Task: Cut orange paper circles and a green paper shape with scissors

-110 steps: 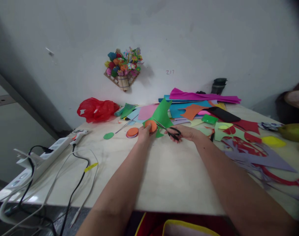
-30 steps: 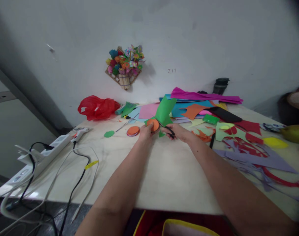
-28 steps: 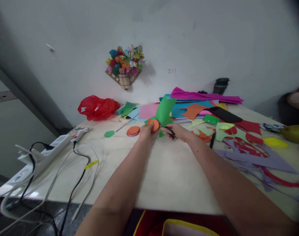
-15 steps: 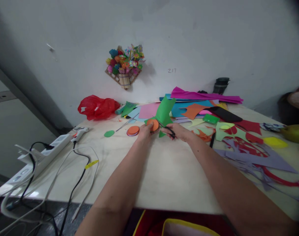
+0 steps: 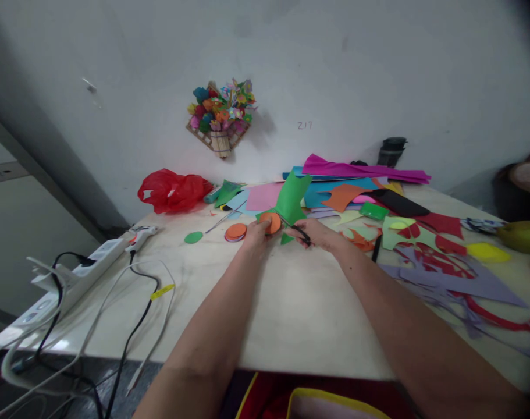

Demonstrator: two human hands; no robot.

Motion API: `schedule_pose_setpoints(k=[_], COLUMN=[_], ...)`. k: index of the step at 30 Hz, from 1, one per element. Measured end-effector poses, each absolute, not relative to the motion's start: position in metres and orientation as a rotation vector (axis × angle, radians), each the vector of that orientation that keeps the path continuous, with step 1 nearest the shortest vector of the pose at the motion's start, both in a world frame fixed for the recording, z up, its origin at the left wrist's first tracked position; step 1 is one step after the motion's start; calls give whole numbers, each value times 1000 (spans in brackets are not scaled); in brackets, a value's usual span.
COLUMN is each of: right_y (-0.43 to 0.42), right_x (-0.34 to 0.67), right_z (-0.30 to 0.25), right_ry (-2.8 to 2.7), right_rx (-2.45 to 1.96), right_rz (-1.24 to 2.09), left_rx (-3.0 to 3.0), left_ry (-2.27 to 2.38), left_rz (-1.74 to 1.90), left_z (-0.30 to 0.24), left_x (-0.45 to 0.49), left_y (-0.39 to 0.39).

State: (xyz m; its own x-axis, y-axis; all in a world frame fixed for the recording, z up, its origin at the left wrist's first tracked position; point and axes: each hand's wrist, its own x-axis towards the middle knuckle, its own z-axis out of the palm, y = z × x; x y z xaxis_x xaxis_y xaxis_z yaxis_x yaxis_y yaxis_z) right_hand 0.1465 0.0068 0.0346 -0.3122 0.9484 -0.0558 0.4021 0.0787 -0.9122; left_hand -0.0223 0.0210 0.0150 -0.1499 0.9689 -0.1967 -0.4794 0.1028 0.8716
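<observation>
My left hand pinches an orange paper disc together with a green sheet of paper that curls upward behind it. My right hand is closed on the black handles of a pair of scissors, whose blades reach into the green sheet beside the disc. Both hands are held just above the pale table, near its far middle.
A stack of orange discs and a green oval cutout lie left of my hands. Coloured paper sheets and scraps cover the far and right side. A red plastic bag, power strips with cables, and another person at the right edge.
Over the last seconds my right hand with the scissors moved left, closer to the disc, and the green sheet turned more upright. In the last half second almost nothing shifted.
</observation>
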Motion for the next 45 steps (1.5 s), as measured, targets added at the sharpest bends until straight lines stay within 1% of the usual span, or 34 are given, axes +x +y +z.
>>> schedule_pose_setpoints(k=[10, 45], right_y=[7, 5], right_x=[148, 148], right_z=[33, 37], right_ry=[-1765, -1728], right_rx=[-1300, -1268], right_rz=[1225, 1235], left_rx=[586, 666], left_ry=[1096, 1105], left_rz=[1474, 1402], left_z=[17, 14], left_x=[-21, -22], left_y=[21, 21])
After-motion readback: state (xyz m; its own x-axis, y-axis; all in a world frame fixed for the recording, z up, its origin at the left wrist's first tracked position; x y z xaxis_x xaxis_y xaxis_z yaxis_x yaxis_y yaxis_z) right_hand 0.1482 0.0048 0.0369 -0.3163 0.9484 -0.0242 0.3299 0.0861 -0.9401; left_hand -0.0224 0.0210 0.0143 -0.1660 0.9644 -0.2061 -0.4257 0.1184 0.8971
